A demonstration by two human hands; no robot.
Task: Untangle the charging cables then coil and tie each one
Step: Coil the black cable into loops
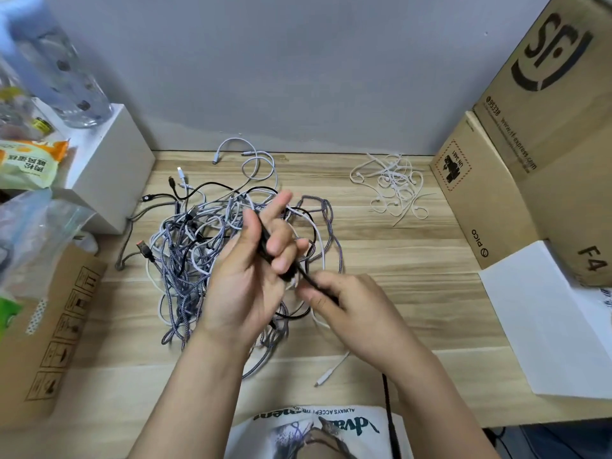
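Both hands are up over the middle of the desk, working one black cable [265, 240] between them: the left hand [251, 260] has its fingers curled round the cable with the forefinger sticking up, and the right hand [344, 306] pinches the same cable lower down between thumb and fingers, so the stretch between them runs taut on a slant. I take that grip to be for coiling, the left hand serving as a form to wind round while the right feeds the line in, though how many turns sit on the fingers I cannot tell. A black length trailing off the near edge of the desk by the right wrist looks like that cable's tail. Under and behind the hands lies the tangle of cables [185, 246], grey braided, white and black all knotted through each other, so most of the sorting looks undone. A loose grey cable [255, 160] lies apart near the wall. To the right, well clear of the heap, is a scatter of white cable ties [394, 187], kept within the right hand's reach, I'd guess, for binding each coil. Cardboard boxes [530, 154] hem the wooden desk [414, 260] on that side
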